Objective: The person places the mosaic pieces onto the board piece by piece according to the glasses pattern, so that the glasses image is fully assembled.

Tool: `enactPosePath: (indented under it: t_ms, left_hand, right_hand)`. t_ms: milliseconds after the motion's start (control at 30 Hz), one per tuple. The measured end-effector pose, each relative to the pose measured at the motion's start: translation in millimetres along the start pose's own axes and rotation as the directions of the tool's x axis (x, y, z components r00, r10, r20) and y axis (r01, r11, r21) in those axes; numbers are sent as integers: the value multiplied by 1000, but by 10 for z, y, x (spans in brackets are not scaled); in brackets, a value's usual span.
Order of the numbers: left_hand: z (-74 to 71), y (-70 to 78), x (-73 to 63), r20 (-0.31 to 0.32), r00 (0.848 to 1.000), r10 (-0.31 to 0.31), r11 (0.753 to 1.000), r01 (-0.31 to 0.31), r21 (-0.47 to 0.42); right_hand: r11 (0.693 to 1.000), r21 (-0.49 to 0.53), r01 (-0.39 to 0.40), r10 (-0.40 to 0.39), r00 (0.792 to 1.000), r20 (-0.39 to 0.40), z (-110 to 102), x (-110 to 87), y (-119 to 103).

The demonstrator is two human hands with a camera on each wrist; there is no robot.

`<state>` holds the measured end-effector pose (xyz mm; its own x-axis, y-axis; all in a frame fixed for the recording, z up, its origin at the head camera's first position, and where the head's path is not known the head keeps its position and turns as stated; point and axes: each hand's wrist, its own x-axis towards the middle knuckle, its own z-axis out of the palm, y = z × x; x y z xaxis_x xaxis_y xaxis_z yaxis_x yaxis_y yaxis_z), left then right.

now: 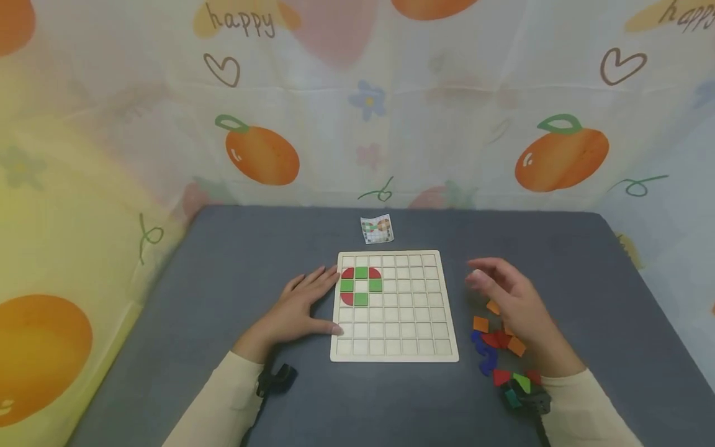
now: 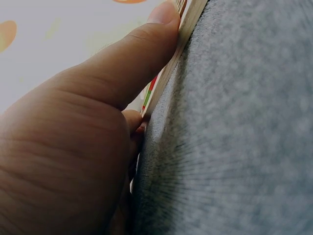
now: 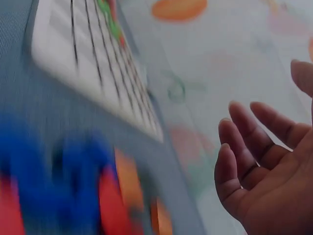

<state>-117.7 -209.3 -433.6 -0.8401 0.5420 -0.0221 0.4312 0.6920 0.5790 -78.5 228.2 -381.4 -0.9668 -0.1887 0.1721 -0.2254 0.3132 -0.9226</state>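
A pale wooden grid board lies flat on the table. Red rounded corner pieces and green squares sit in its upper-left cells around one bare cell. My left hand rests at the board's left edge, fingers extended, thumb touching the lower-left border. To the right of the board hovers my right hand, its fingers loosely bent; in the right wrist view the palm shows nothing held. Beneath and beside it lie loose orange squares, red pieces and blue curved pieces.
A small printed card showing a coloured pattern lies behind the board. Near the right wrist are a light green piece and a teal piece. A patterned cloth hangs behind the grey table.
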Motion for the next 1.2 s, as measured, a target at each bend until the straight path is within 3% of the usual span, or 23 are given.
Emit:
enactPosePath:
  t_ms: [167,333,433,533,633,767,967,1200]
  left_hand:
    - [12,-12,-7,11,1000,-19,1000,19,4]
    - [49,-23,11,26,999,-31,999,31,13]
    - [58,-11,11,24,999,-33,999,33,9]
    - [53,5,7,19,999,-31,999,30,10]
    - [47,5,-1,6,1000,-23,1000,23,21]
    - [43,1,-18,-7,1000,-29,999,29,27]
    - [43,8,-34,-7,999,-35,999,35,15]
    - [42,5,-13,-4,1000,-24,1000,24,19]
  right_hand:
    - [983,-168,-77,57,991,-122,-427,-276,320]
    - [924,-292,-247,185,957,-223,-736,-523,619]
    - [891,-356,-282,224,955,-194,-854,-590,732]
    - [865,-425,-267,247,963,-103,-939,-601,789]
    - [846,-482,-228,249,968,-21,-997,-575,801]
    - [822,-535,-195,239,971,14,-1014,-540,776]
    - [791,-575,-209,239,971,-25,-964,-509,726]
    - [800,-548,-245,231,968,-96,-887,-528,714]
